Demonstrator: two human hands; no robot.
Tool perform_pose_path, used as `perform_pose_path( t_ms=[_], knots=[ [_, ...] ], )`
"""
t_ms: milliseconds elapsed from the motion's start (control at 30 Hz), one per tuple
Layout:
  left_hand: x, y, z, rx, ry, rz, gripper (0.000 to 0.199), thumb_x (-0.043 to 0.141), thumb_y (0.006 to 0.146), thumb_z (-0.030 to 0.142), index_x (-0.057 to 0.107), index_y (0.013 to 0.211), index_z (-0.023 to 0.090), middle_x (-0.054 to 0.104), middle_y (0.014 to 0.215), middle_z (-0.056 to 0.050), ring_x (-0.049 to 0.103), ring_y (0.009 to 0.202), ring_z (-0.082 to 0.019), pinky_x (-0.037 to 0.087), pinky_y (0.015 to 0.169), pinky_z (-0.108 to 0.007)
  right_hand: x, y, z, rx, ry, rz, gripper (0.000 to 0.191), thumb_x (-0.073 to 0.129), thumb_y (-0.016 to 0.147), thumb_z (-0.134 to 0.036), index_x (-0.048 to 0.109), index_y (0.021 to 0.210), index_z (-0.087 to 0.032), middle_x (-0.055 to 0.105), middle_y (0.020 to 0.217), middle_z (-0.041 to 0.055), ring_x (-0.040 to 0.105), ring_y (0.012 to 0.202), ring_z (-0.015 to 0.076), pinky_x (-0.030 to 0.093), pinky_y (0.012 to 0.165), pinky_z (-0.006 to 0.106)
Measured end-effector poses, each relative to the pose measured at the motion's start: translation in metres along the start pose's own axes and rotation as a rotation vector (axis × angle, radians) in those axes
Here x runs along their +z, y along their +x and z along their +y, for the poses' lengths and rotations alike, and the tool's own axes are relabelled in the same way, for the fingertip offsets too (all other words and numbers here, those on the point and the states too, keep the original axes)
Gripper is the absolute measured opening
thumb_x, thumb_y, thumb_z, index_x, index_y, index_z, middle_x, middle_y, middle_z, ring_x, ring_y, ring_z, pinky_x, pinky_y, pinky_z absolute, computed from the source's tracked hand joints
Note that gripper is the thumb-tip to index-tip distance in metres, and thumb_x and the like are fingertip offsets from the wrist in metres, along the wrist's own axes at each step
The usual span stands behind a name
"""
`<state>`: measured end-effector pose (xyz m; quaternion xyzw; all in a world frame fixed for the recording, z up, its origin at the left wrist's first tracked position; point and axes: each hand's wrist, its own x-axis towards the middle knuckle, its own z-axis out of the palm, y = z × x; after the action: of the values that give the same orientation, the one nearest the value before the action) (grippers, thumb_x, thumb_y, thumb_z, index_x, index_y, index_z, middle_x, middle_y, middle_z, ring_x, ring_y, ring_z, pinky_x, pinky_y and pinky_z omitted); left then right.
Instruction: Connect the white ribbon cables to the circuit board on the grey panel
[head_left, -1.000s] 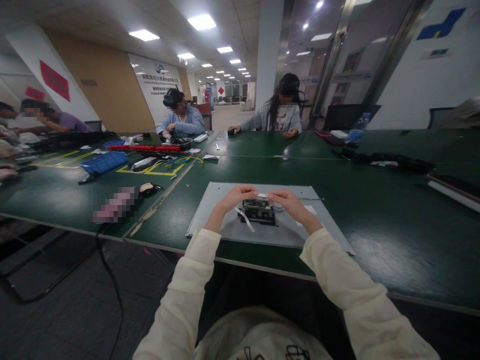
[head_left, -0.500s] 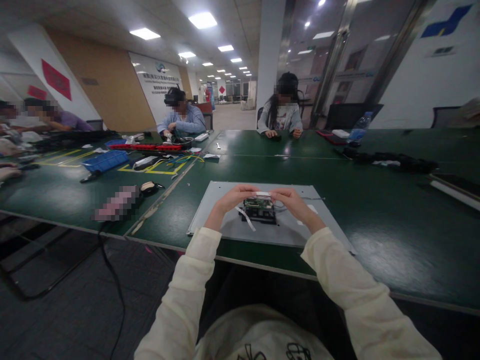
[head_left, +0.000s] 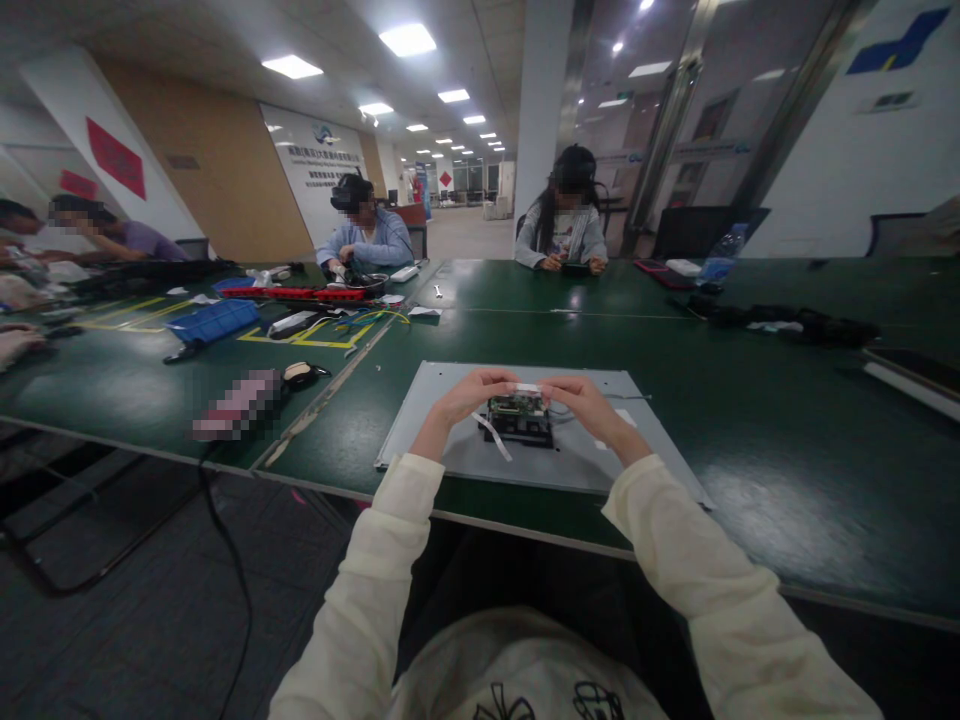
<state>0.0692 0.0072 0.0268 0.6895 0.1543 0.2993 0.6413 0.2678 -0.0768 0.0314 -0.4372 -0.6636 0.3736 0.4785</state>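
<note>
A green circuit board [head_left: 519, 406] stands over a black bracket [head_left: 525, 432] on a grey metal panel [head_left: 424, 430]. Along the board's far edge runs a white flat ribbon cable [head_left: 526, 388], and both hands meet there. My left hand [head_left: 476, 394] pinches its left end, fingers bent over the board. At the right end, my right hand [head_left: 583, 404] closes thumb and fingertips on the same cable. Another white flat strip [head_left: 493, 438] hangs loose from the board's left side onto the panel. Grey wires [head_left: 630, 398] extend rightward. My fingers partly cover the board.
The panel lies near the front edge of the green table [head_left: 480, 335]. Left are a phone-like pink object [head_left: 238, 405], a blue bin [head_left: 214, 321] and red tool strips [head_left: 300, 293]. Two people sit opposite; others sit far left. A water bottle [head_left: 724, 255] stands at right.
Both my hands keep the same place at the board's far edge. Across the table, the right-hand person has brought both hands together around a dark object.
</note>
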Motion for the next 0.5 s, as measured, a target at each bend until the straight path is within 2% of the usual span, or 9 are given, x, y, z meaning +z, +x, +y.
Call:
perform_pose_path(
  t_ms=[133,267,400,500],
  knots=[
    [0.0018,0.0007,0.0018,0.052,0.037,0.029,0.029,0.067,0.072,0.031,0.065,0.094,0.014,0.063,0.096,-0.007,0.055,0.093,-0.017,0.037,0.086,-0.030,0.0019,-0.0007,-0.0023,-0.005,-0.055,0.016,0.029,0.059,0.076,-0.044,0.067,0.067,-0.017,0.065,0.074,0.0025,0.057,0.077,0.0176,0.041,0.077,0.031],
    [0.0030,0.0033,0.0009,0.143,0.065,0.146,0.035,0.070,0.069,0.028,0.060,0.102,0.019,0.058,0.111,-0.006,0.049,0.110,-0.020,0.036,0.093,-0.033,0.0045,-0.0006,-0.0030,-0.024,-0.155,0.060,0.032,0.058,0.076,-0.045,0.071,0.083,-0.017,0.068,0.082,0.0048,0.060,0.078,0.0191,0.044,0.074,0.031],
    [0.0033,0.0066,-0.0041,0.208,0.081,0.264,0.034,0.072,0.066,0.026,0.056,0.094,0.018,0.056,0.104,-0.004,0.048,0.109,-0.020,0.040,0.089,-0.031,0.0066,-0.0004,-0.0006,-0.060,-0.256,0.153,0.031,0.058,0.075,-0.044,0.072,0.089,-0.018,0.068,0.098,0.0068,0.060,0.093,0.0231,0.046,0.080,0.034],
    [0.0031,0.0074,-0.0072,0.242,0.126,0.296,0.025,0.068,0.069,0.027,0.056,0.089,0.017,0.055,0.100,-0.004,0.051,0.103,-0.019,0.043,0.085,-0.030,0.0079,0.0000,0.0021,-0.069,-0.296,0.220,0.030,0.061,0.074,-0.042,0.072,0.089,-0.019,0.068,0.100,0.0073,0.060,0.097,0.0245,0.047,0.082,0.035]
  ],
)
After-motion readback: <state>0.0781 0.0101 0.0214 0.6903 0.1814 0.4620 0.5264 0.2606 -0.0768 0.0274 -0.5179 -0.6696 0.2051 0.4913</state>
